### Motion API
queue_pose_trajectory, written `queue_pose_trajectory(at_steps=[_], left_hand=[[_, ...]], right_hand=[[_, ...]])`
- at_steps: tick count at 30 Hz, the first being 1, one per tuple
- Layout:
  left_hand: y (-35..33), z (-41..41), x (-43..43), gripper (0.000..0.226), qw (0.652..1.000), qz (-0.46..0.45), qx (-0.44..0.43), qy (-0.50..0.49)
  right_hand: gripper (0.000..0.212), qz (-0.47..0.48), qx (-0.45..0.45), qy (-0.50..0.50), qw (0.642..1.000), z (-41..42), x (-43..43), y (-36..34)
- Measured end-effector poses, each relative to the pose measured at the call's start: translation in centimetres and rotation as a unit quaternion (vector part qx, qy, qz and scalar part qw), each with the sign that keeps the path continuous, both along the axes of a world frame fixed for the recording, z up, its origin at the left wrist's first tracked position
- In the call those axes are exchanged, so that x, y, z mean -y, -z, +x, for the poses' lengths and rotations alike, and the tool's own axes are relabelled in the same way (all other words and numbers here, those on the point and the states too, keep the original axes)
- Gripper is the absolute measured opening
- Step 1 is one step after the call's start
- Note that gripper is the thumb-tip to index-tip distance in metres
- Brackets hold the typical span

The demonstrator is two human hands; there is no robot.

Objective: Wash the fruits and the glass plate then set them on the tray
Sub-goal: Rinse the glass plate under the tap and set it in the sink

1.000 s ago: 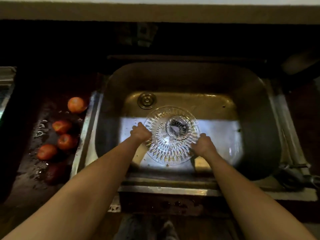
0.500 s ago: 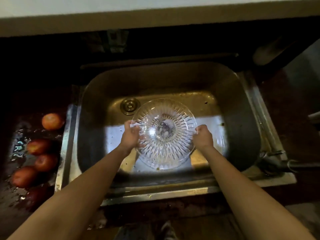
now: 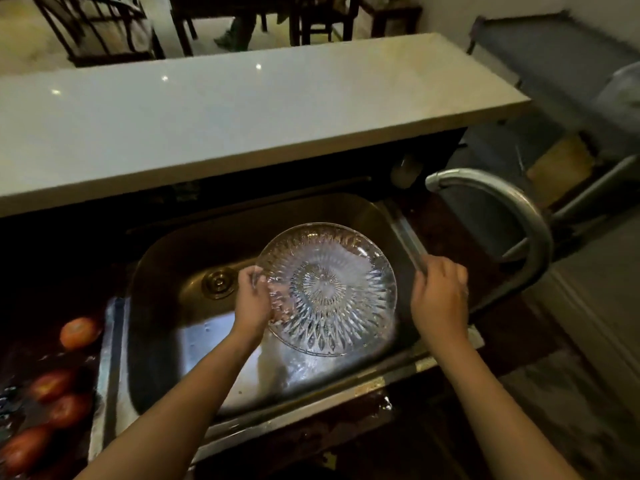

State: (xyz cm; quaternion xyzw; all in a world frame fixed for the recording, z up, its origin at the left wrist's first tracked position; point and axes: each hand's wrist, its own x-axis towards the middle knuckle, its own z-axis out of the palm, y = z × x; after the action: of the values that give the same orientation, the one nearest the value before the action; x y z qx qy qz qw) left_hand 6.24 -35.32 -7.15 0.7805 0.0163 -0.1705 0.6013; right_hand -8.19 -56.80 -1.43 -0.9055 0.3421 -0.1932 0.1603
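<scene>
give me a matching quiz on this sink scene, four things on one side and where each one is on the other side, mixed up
Things
1. glass plate
2. fruits
3. drain
4. faucet

Places
a. arching at the right side of the sink
b. lying left of the sink, outside it
c. gripped at its rim by the left hand, over the basin
d. set in the sink floor, left of the plate

Pairs: 1-c, 2-b, 3-d, 4-a
</scene>
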Motion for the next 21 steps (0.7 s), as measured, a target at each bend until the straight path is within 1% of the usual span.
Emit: queue_pose_trajectory(at_steps=[2,4,5,7,10,13,15,21], left_hand=[[-0.2,-0.3,0.5,0.014,1.000,-0.002,-0.017,0.002],[-0.5,-0.6,0.9,0.013,1.000,-0.004,-0.018,0.000],[-0.4,-0.6,1.1,0.013,1.000,-0.004,-0.017,0.000],[-0.8,-0.8,1.5,0.015,1.000,-0.015,-0.021,-0.001],[-1.5,-1.4,2.1,0.012,0.998,-0.050,-0.041,-0.001],[-1.8,-1.8,2.7,0.013,0.996,-0.072,-0.052,0.002],[-1.8,-1.8,2.8,0.014,0.995,-0.080,-0.060,-0.003],[-2.2,-2.0,2.8,0.010,0.993,-0.100,-0.067,-0.005]], right_hand=[[0.031,0.057,-0.021,0.034,0.998,-0.6,0.3,0.5],[0.034,0.149,-0.029,0.060,0.987,-0.9,0.3,1.4],[0.035,0.184,-0.023,0.066,0.980,-1.0,0.2,1.6],[0.037,0.222,0.006,0.059,0.973,-1.3,0.0,2.2],[0.033,0.235,0.059,0.059,0.968,-1.2,-0.4,2.5],[0.026,0.211,0.091,0.076,0.970,-0.8,-0.7,2.7],[0.025,0.202,0.095,0.089,0.971,-0.5,-0.8,2.7],[0.025,0.225,0.073,0.111,0.965,0.3,0.2,2.4]])
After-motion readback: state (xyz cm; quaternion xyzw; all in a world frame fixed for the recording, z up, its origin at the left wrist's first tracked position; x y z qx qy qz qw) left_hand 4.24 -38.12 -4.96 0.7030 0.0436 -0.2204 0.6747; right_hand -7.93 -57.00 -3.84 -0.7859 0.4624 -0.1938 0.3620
